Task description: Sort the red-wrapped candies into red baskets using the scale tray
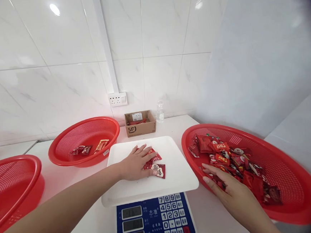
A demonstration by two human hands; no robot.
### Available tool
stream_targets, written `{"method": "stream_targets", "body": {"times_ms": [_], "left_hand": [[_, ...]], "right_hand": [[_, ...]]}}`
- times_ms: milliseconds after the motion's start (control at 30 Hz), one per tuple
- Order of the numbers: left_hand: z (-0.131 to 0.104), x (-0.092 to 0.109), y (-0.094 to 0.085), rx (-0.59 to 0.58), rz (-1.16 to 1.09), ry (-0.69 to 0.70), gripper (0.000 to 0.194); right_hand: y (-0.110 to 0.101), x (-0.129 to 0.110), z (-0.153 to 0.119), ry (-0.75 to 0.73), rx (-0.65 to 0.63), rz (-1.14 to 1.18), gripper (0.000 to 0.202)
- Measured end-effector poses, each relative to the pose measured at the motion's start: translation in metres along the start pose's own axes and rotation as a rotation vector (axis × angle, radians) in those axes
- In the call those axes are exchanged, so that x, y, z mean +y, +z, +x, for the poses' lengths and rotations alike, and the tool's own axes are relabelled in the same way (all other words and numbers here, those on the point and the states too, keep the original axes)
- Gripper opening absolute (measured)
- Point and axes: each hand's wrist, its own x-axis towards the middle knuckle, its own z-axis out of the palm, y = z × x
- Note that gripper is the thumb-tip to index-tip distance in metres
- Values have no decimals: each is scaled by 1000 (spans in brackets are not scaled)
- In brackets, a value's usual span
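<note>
My left hand lies palm down on the white weighing tray, over a few small red packets. Its fingers are stretched across them, and the thumb rests by a dark red packet with a pale patch and dark characters. Part of the packets is hidden under the palm. Over the near left rim of the right-hand red basket is my right hand, fingers apart and holding nothing visible. Many red wrapped packets lie heaped in that basket, just beyond its fingertips.
Below the tray is the scale's blue keypad panel. A red basket with a few packets sits back left, another red basket at far left. Against the wall stand a small cardboard box and a clear bottle.
</note>
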Motion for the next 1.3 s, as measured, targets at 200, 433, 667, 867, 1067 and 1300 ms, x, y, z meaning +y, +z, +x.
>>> {"method": "stream_targets", "body": {"times_ms": [200, 433, 667, 867, 1067, 1300], "left_hand": [[-1, -1, 1, -7, -24, 7, 85], [-4, -3, 2, 23, -101, -71, 82], [-3, -5, 8, 55, -85, -67, 83], [-2, -7, 9, 76, -84, -74, 72], [-1, -7, 11, 105, -96, -80, 71], [0, -8, 18, 171, -105, -56, 70]], "right_hand": [[2, 2, 1, -11, 16, 2, 46], [0, 1, 0, -15, 14, 2, 45], [0, 2, 0, -18, 5, 15, 46], [0, 0, 1, -25, 11, 13, 44], [1, 0, 2, -32, 39, 22, 44], [10, -46, 13, -221, 33, 8, 42]]}}
